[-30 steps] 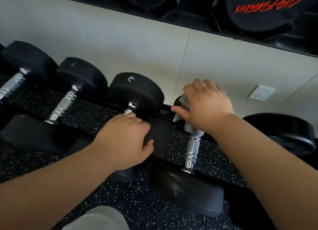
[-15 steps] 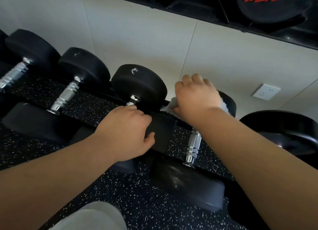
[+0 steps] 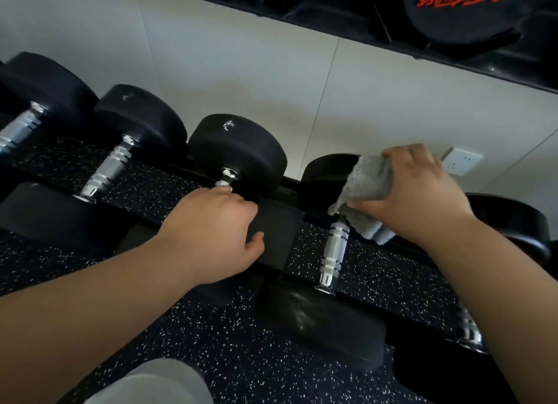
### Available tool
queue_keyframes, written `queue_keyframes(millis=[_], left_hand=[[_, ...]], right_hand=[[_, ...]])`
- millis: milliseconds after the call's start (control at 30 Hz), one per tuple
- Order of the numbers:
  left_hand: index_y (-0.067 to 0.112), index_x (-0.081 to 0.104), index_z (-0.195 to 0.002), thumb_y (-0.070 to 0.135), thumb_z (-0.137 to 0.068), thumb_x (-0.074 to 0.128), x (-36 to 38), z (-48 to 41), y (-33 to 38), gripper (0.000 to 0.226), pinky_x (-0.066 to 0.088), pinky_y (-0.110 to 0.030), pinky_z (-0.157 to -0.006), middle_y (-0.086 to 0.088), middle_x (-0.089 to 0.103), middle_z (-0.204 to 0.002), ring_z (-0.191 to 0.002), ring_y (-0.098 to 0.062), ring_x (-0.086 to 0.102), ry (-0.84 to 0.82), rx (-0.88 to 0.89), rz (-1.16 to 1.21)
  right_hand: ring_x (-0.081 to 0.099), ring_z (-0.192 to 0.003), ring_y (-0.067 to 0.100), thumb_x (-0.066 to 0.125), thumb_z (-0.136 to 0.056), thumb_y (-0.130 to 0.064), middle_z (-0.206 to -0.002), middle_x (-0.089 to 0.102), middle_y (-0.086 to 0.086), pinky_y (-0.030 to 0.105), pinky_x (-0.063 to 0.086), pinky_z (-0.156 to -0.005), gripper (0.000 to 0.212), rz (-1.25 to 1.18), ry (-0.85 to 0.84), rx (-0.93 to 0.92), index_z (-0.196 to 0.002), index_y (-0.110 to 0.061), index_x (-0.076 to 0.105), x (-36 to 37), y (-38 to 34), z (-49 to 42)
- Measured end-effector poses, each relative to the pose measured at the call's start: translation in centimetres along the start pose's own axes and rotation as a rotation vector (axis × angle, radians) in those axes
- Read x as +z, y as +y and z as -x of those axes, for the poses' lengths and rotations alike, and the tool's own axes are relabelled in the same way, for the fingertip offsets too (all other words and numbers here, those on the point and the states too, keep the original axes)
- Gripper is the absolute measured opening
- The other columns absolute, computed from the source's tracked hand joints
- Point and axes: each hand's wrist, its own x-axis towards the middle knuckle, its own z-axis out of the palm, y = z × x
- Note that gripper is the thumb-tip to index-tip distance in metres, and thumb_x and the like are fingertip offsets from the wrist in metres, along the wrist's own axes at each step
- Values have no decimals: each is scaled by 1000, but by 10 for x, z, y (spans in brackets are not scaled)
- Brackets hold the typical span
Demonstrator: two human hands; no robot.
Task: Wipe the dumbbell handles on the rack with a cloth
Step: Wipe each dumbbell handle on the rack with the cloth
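**Grey cloth at the far end of a chrome handle**

The white wall [image 3: 241, 71] stands behind the black rack [image 3: 276, 234]. The dumbbell under wiping [image 3: 320, 322] lies across the rack, right of the middle. The neighbouring dumbbell [image 3: 238, 152] lies just beside it on the left. The left hand [image 3: 211, 231] is curled over the handle of the neighbouring dumbbell and hides most of it. The right hand [image 3: 413, 198] clutches the bunched grey cloth [image 3: 365, 183] at the far end of the chrome handle [image 3: 333, 252], against the far black head. The near part of this handle is bare. A small socket [image 3: 462, 161] sits on the wall behind the right hand.
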Motion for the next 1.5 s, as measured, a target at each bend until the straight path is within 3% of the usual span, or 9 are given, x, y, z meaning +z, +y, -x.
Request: queue_keyframes(millis=[133,467,700,967,1167,1267,1333,1433,1500], left_hand=[[28,57,-70,56,-85,46,-1,1,0,34,44,-31,-60,13,50,-65,-68,-13,52,2,-7,0],[29,63,-70,44,-78,77,-11,-1,4,22,33,-27,-53,16,47,-62,-59,-10,49,2,-8,-14],[30,61,-68,44,-80,76,-8,-1,4,24,36,-27,-52,18,43,-61,-61,-7,47,-8,7,8],[28,61,-67,43,-82,74,-13,0,5,24,39,-29,-52,16,47,-62,-63,-10,48,-15,-3,11],[26,63,-71,47,-84,69,-13,2,6,26,43,-31,-56,13,53,-65,-70,-14,52,-1,-5,54],[27,64,-75,51,-87,64,-14,3,6,27,47,-32,-60,13,55,-69,-74,-15,55,-25,-17,73],[28,64,-75,52,-87,63,-14,4,6,27,43,-31,-59,13,54,-69,-74,-15,55,-20,-27,78],[28,62,-74,52,-87,63,-12,4,7,27,36,-31,-58,14,50,-67,-74,-14,53,-12,-26,75],[28,62,-74,51,-88,62,-12,3,6,27,36,-31,-59,14,50,-67,-74,-13,52,-14,-30,73]], right_hand=[[48,-122,24,51,-74,-92,-125,55,-1,44,45,-105,83,107,150,-150,-122,-24,58,9,-17,-14],[56,-123,32,78,-82,-59,-145,41,7,42,49,-102,94,-198,-71,114,-153,-17,33,35,34,14],[42,-137,29,69,-80,-71,-148,38,6,44,40,-114,97,-200,-37,35,-151,-14,36,34,30,5],[66,-108,33,57,-99,-55,-130,55,17,38,52,-81,70,-68,-183,310,-142,-3,39,46,27,24],[59,-87,27,36,-103,-61,-103,64,11,35,42,-71,57,-295,-126,236,-117,-7,51,24,5,69],[61,-102,34,0,-95,-77,-108,61,11,40,47,-80,90,-150,-152,100,-129,-13,53,33,-12,75],[60,-107,35,-10,-94,-73,-115,59,13,40,43,-79,91,59,-260,-36,-155,-25,37,43,-15,65],[60,-101,35,27,-110,-25,-123,55,17,40,49,-76,66,-122,-404,112,-164,-27,-10,54,-19,45],[61,-102,35,28,-111,-32,-121,57,15,40,50,-80,60,-232,-385,135,-165,-28,2,62,-29,39]])
